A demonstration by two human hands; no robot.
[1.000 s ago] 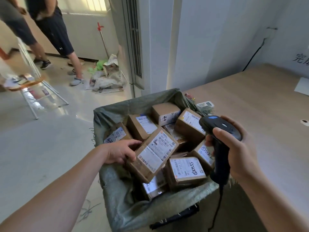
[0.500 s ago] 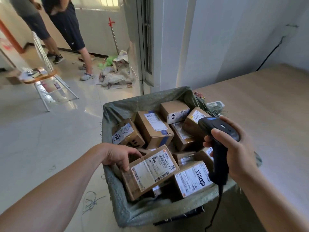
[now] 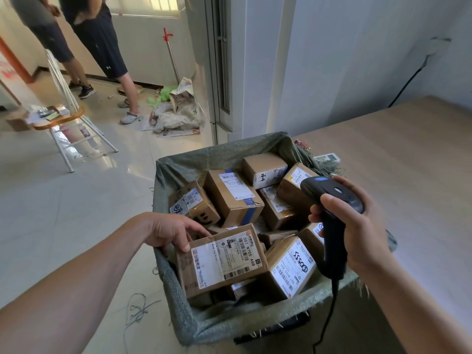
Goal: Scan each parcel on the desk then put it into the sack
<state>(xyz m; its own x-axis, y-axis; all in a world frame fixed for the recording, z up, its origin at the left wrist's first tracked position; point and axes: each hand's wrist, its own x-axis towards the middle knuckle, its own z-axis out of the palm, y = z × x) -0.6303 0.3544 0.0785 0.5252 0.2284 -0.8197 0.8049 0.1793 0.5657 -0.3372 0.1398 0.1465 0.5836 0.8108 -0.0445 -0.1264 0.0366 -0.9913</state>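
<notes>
A green woven sack [image 3: 194, 320] stands open beside the wooden desk [image 3: 398, 159], filled with several cardboard parcels. My left hand [image 3: 171, 229] grips the upper left corner of a labelled parcel [image 3: 222, 259] lying on top of the pile at the sack's near left. My right hand [image 3: 357, 223] holds a black barcode scanner [image 3: 332, 226] upright over the sack's right side, its cord hanging down. Another labelled parcel [image 3: 291, 267] lies just right of the held one.
A small remote [image 3: 328, 157] lies on the desk behind the sack. On the tiled floor to the left stand a chair [image 3: 60, 118] with clutter, crumpled bags [image 3: 176, 113] and two people [image 3: 102, 44]. A white wall rises behind the desk.
My left hand has lowered the labelled parcel down and to the near left, onto the pile in the sack. The scanner hand has barely moved.
</notes>
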